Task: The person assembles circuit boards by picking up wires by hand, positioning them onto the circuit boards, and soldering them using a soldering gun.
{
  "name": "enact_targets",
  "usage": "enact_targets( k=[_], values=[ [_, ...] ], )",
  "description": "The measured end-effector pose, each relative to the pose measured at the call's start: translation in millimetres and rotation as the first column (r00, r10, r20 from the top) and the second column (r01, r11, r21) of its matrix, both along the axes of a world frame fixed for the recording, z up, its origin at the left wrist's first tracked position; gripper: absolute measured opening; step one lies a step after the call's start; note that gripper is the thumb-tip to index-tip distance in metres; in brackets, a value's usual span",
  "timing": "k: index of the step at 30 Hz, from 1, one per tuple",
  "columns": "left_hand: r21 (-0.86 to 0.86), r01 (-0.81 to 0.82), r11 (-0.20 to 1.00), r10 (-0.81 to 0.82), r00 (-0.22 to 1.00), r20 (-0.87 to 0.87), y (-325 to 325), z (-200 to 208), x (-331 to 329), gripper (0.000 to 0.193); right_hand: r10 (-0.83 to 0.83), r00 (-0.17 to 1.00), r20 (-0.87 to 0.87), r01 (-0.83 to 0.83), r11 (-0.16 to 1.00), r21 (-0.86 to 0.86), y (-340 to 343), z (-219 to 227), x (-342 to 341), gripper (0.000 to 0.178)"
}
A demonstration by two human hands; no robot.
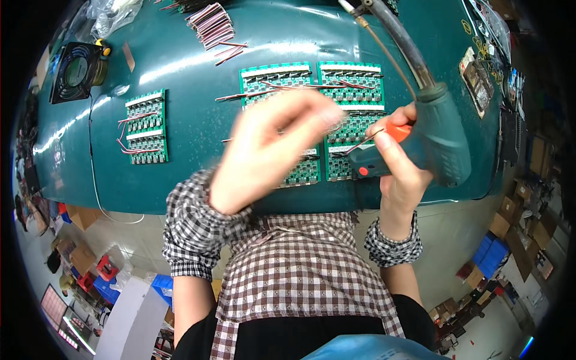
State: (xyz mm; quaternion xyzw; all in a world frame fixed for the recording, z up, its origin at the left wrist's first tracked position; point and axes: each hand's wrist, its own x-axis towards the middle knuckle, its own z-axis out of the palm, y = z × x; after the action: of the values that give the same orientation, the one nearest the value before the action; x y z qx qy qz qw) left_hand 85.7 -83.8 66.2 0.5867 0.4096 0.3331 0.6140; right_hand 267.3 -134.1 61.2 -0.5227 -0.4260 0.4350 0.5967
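Observation:
My right hand (401,157) is closed around a dark green soldering gun (443,135) with an orange trigger. Its dark barrel and thin brass-coloured tube reach up over the table. A thin reddish wire (365,143) sticks out beside the right thumb. Blurred by motion, my left hand (270,141) hovers over the boards, thumb and finger brought together in a pinch; what is between them cannot be made out. Beneath it lie green circuit boards (351,73) in two columns, partly hidden by my hands. Red and black wires (354,84) lie across the upper boards.
Apart to the left lies another circuit board (147,127) with wires on it. A black fan (75,72) stands at the far left, its cable running down. At the back is a bundle of wires (211,27). A worn rectangular piece (477,82) lies near the right edge.

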Motion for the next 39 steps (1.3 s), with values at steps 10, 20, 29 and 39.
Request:
enact_targets(
  k=[10,20,29,39],
  values=[
    [-0.531,0.095,0.842,0.118,0.928,0.354,-38.2,-18.9,25.9,0.015,0.068,0.996,-0.053,-0.07,0.997,-0.044,-26.4,-7.6,8.6,0.034],
    [0.149,-0.046,0.988,0.091,0.945,-0.314,-19.9,-18.6,5.4,0.006,-0.096,0.982,-0.16,0.089,0.995,-0.05,-55.4,-7.8,63.6,0.034],
    [0.37,0.166,0.914,0.072,0.831,-0.552,-9.1,-40.5,26.6,0.005,0.005,0.901,-0.434,-0.048,0.995,-0.088,-58.4,-33.1,79.4,0.042],
    [0.443,0.144,0.885,0.12,0.849,-0.515,-8.7,-46.1,42.2,0.008,-0.051,0.949,-0.311,-0.016,0.978,-0.208,-81.3,-11.3,90.3,0.059]
  ],
)
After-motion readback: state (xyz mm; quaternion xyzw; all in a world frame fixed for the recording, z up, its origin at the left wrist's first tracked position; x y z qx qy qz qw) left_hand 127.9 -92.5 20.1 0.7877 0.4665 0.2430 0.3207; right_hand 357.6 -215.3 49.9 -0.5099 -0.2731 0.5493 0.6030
